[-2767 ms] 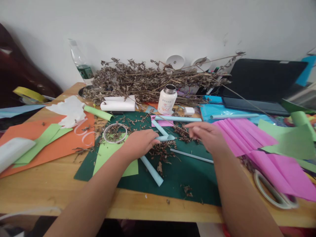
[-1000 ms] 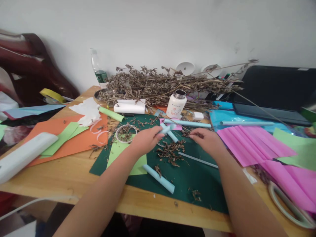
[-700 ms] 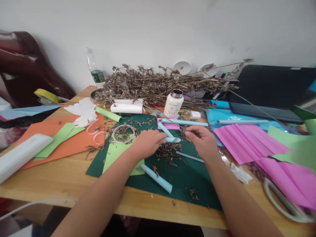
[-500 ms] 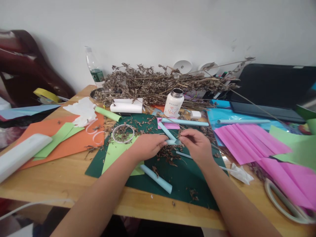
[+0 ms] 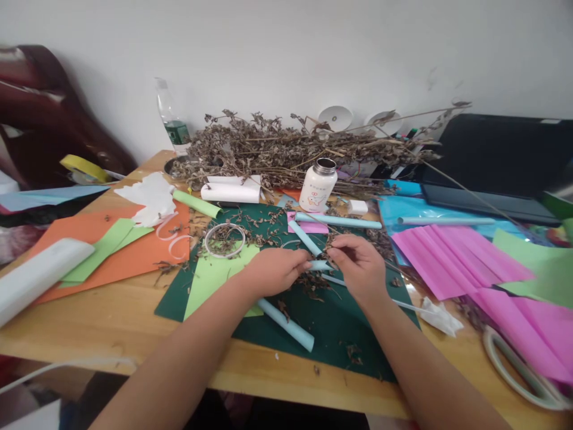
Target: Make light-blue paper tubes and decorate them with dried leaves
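My left hand (image 5: pixel 282 270) is closed around a short light-blue paper tube (image 5: pixel 320 265), whose end pokes out toward the right. Beside that end, my right hand (image 5: pixel 362 263) pinches a bit of dried leaf (image 5: pixel 330 243) between thumb and fingertips. Another blue paper roll (image 5: pixel 304 237) lies just behind the hands, slanting toward the tube. Crumbled dried leaves (image 5: pixel 313 288) are scattered below on the dark green cutting mat (image 5: pixel 322 325). A larger blue roll (image 5: pixel 287 325) rests nearer to me, partly over light-green paper (image 5: pixel 210 280).
Behind the mat stand a white bottle (image 5: pixel 319 188) without a lid and a long heap of dried stalks (image 5: pixel 273 146). Pink paper (image 5: pixel 456 257) and a tape roll (image 5: pixel 521 370) are at the right. Orange paper (image 5: pixel 111 254) and a white roll (image 5: pixel 45 278) lie left.
My left hand has lowered slightly and moved right, and the short tube in it has dropped away from the slanted roll. My right hand stays almost in place, still pinching.
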A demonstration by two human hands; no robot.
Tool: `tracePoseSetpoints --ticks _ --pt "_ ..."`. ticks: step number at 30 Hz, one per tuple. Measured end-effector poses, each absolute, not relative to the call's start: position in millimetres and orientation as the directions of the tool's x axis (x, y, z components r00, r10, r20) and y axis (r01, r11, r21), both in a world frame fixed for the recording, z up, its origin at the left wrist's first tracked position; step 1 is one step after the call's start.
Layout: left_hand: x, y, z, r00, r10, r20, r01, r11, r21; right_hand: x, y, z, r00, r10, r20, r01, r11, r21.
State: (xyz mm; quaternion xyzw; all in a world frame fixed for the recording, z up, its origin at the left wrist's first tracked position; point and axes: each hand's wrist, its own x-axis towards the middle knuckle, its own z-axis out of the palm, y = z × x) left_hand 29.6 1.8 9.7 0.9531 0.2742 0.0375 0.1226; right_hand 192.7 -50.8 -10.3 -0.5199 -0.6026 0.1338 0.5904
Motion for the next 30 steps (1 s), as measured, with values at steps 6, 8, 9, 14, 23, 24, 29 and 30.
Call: tracePoseSetpoints --ticks 6,8,9,14,23,24,29,30 --pt "28 4 12 0.823 0.568 0.018 0.511 -0.754 0.412 199 -53 -10 0.179 0.755 0.63 0.531 0.465 -0.708" --pt "27 4 13 0.807 0.59 0.023 0.514 -0.721 0.464 202 -53 -11 0.173 0.747 0.641 0.543 0.471 -0.695" --pt "26 5 13 0.8 0.6 0.027 0.516 -0.71 0.48 203 -53 -11 0.168 0.745 0.646 0.548 0.473 -0.689" --pt "24 6 13 0.791 0.609 0.054 0.522 -0.719 0.458 203 -53 -7 0.121 0.744 0.657 0.575 0.488 -0.657" --pt "22 8 14 0.8 0.593 0.094 0.539 -0.779 0.321 206 -57 3 -0.081 0.731 0.678 0.696 0.528 -0.486" --pt "22 8 14 0.801 0.591 0.094 0.54 -0.781 0.313 207 -57 3 -0.099 0.733 0.673 0.698 0.533 -0.478" --pt "21 8 13 0.797 0.593 0.112 0.547 -0.789 0.282 212 -56 7 -0.247 0.773 0.584 0.687 0.565 -0.457" --pt "21 8 13 0.798 0.591 0.116 0.547 -0.791 0.274 214 -55 8 -0.282 0.786 0.551 0.684 0.567 -0.459"
